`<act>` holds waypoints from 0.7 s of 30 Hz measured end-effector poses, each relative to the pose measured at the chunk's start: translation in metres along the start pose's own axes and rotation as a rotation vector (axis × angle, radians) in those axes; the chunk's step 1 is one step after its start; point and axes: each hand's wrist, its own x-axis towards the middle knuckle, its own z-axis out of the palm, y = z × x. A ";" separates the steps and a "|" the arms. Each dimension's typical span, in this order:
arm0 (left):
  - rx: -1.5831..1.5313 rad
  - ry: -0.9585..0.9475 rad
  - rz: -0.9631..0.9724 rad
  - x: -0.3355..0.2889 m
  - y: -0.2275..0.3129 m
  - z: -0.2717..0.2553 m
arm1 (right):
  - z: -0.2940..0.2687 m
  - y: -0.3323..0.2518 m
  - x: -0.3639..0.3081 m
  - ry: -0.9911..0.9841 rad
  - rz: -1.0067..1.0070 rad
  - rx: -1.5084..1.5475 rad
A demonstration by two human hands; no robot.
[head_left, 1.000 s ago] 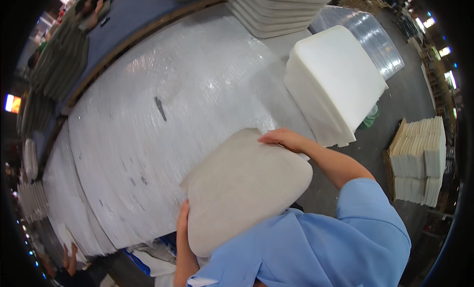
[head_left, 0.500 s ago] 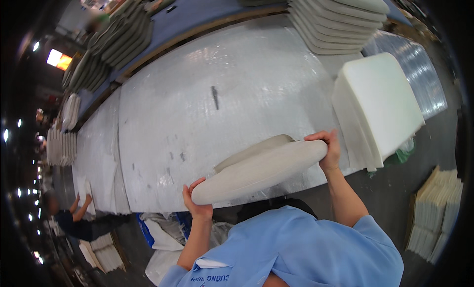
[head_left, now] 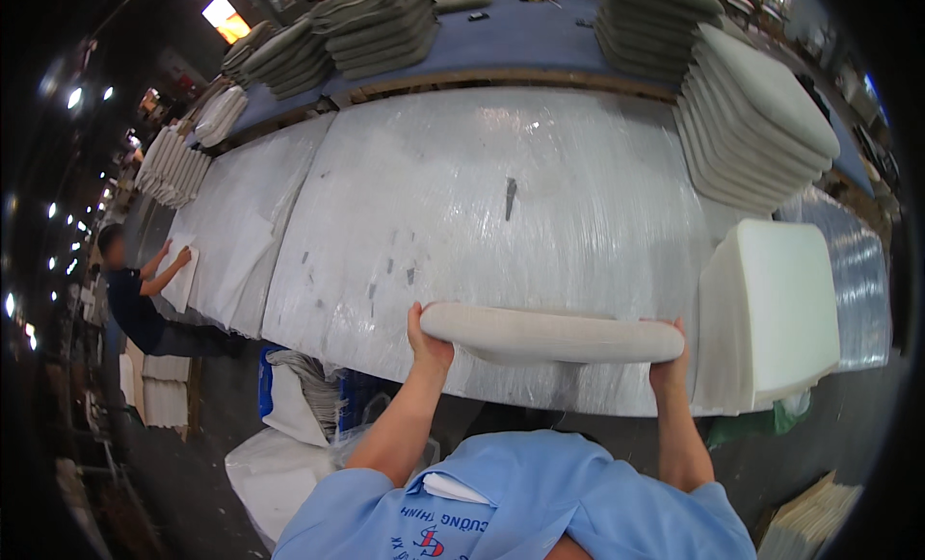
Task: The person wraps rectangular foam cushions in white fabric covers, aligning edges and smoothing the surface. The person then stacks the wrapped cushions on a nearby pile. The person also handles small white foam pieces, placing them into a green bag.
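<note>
A pale grey, fabric-covered seat cushion [head_left: 554, 335] is held up edge-on between my two hands, over the near edge of the plastic-wrapped table [head_left: 414, 204]. My left hand [head_left: 430, 342] grips its left end, with the thumb at the upper side. At the other end my right hand [head_left: 671, 358] is closed round the corner, its fingers partly hidden behind the cushion. The cushion lies nearly level from left to right. Close by on the right stands a pile of white foam pads [head_left: 785, 305].
A tall stack of grey cushions [head_left: 761, 127] rises at the far right. Behind the table runs a blue-topped bench [head_left: 525, 40] bearing more stacks. A co-worker [head_left: 135, 295] handles a white piece at the left. A blue crate [head_left: 267, 391] with fabric sits below the table edge.
The cushion has gone from tilted, right end higher, to nearly level. Its darker far part no longer shows above the edge. Both hands keep their grip, and my view has turned.
</note>
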 end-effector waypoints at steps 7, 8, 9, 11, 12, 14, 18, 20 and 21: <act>0.113 -0.126 0.170 0.025 0.020 0.074 | 0.068 -0.007 -0.104 -0.603 0.128 -0.399; 0.086 -0.108 0.073 0.017 0.011 0.085 | 0.081 -0.013 -0.110 -0.724 0.125 -0.611; 0.061 -0.098 -0.042 0.004 -0.004 0.097 | 0.089 -0.013 -0.112 -0.740 0.065 -0.698; 0.045 -0.198 -0.150 -0.025 -0.024 0.092 | 0.109 -0.006 -0.110 -0.836 -0.048 -0.846; 0.084 -0.210 -0.148 -0.042 -0.037 0.083 | 0.114 -0.002 -0.105 -0.830 -0.045 -0.840; 0.157 -0.274 -0.123 -0.081 -0.062 0.070 | 0.125 0.005 -0.090 -0.822 -0.054 -0.823; 0.480 -0.405 0.012 -0.173 -0.074 0.079 | 0.127 0.013 -0.071 -0.611 0.193 -0.634; 0.638 -0.399 0.081 -0.188 -0.066 0.087 | 0.125 0.028 -0.067 -0.466 0.278 -0.631; 0.623 -0.332 0.107 -0.187 -0.067 0.089 | 0.124 0.035 -0.067 -0.456 0.267 -0.633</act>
